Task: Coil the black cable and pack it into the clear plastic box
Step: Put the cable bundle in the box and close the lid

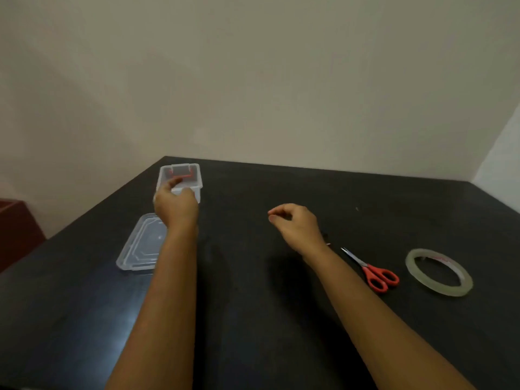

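On the dark desk (253,319), a clear lid (140,246) lies flat at left, the left hand (176,205) curls over the near rim of the open clear box (180,178), its contents unclear, the right hand (295,220) hovers loosely curled and empty, then scissors (371,270) and tape (439,271).

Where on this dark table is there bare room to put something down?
The widest bare patch lies between the left hand and right hand, running back to the far edge of the table. It is crowded at left, with the clear box and lid, and at right by the scissors and tape roll.
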Available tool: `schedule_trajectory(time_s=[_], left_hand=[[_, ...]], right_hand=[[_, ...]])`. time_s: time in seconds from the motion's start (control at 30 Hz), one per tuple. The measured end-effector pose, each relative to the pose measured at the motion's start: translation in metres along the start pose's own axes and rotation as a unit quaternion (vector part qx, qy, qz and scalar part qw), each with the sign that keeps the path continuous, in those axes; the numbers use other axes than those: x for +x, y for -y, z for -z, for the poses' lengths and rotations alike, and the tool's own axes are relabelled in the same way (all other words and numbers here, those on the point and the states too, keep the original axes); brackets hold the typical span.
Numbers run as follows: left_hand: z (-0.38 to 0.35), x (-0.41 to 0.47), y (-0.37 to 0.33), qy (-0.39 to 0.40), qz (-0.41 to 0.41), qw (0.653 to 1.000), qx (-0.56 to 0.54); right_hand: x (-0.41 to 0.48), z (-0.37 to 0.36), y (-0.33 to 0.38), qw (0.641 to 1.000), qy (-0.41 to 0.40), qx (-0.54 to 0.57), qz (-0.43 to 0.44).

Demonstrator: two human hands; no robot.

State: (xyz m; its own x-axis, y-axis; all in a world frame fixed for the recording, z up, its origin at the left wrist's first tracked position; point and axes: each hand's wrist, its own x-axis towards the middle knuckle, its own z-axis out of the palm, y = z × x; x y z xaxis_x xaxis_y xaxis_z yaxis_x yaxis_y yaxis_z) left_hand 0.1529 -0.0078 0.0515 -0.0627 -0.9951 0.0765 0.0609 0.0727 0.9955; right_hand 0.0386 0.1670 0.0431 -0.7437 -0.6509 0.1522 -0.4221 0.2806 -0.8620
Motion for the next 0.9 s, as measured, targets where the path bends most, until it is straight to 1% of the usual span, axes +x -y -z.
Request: schedule_trajectory(time_s=[0.03,0.1,0.23,0.3,0.37,0.43,0.5,0.57,0.67,0.77,0.9], left_hand=[[0.01,0.015,-0.002,-0.017,0.012,1.0,-0.008],[0.025,0.038,-0.003,-0.027,0.029,0.999,-0.006],[0.042,0.072,0.007,-0.028,0.034,0.996,0.078],[0.044,0.086,0.012,-0.022,0.037,0.993,0.106],[0.043,0.099,0.015,0.005,0.043,0.992,0.122],[0.038,0.106,0.017,0.056,0.048,0.988,0.134],[0.03,0.11,0.02,0.092,0.057,0.981,0.159],[0.025,0.115,0.026,0.095,0.066,0.976,0.183],[0.016,0.116,0.032,0.08,0.052,0.971,0.217],[0.006,0.106,0.026,0.08,0.047,0.983,0.159],[-0.002,0.082,0.013,0.085,0.053,0.991,0.086]], right_hand=[[0.006,-0.014,0.009,1.0,0.029,-0.008,0.008],[0.019,-0.041,0.027,0.998,0.054,-0.019,0.031],[0.051,-0.1,0.058,0.991,0.111,-0.038,0.063],[0.066,-0.128,0.067,0.983,0.137,-0.077,0.091],[0.08,-0.15,0.074,0.97,0.144,-0.16,0.116],[0.094,-0.164,0.078,0.957,0.137,-0.229,0.115],[0.108,-0.172,0.078,0.955,0.14,-0.247,0.084],[0.118,-0.177,0.073,0.956,0.144,-0.247,0.06],[0.121,-0.177,0.066,0.966,0.094,-0.235,0.061],[0.114,-0.164,0.065,0.967,0.033,-0.244,0.069],[0.083,-0.13,0.064,0.955,-0.035,-0.26,0.138]])
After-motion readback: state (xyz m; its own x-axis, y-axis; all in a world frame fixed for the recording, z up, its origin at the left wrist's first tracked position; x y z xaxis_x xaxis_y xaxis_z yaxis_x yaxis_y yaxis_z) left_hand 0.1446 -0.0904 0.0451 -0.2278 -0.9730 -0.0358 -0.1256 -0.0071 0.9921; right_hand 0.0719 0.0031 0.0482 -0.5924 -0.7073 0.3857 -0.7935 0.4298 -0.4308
